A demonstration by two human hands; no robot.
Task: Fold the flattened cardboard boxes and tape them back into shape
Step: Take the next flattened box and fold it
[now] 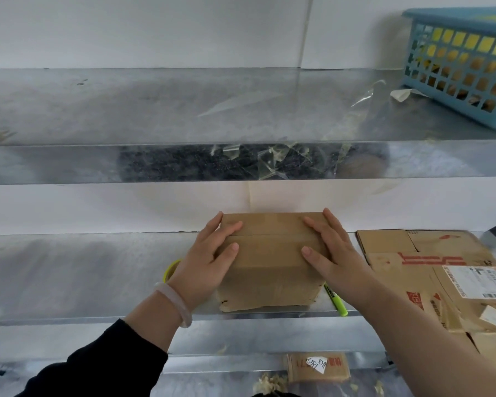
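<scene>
Cardboard box (269, 270), left hand (209, 262) and right hand (335, 253) flat on top

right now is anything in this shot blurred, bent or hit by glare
Head view: the wide lens skews the blue basket at the corner; the upper shelf mirrors a dark smeared patch on its front lip; light is soft, shadows faint; the box, left hand and right hand look sharp; the flattened cardboard blurs toward the right edge.
</scene>
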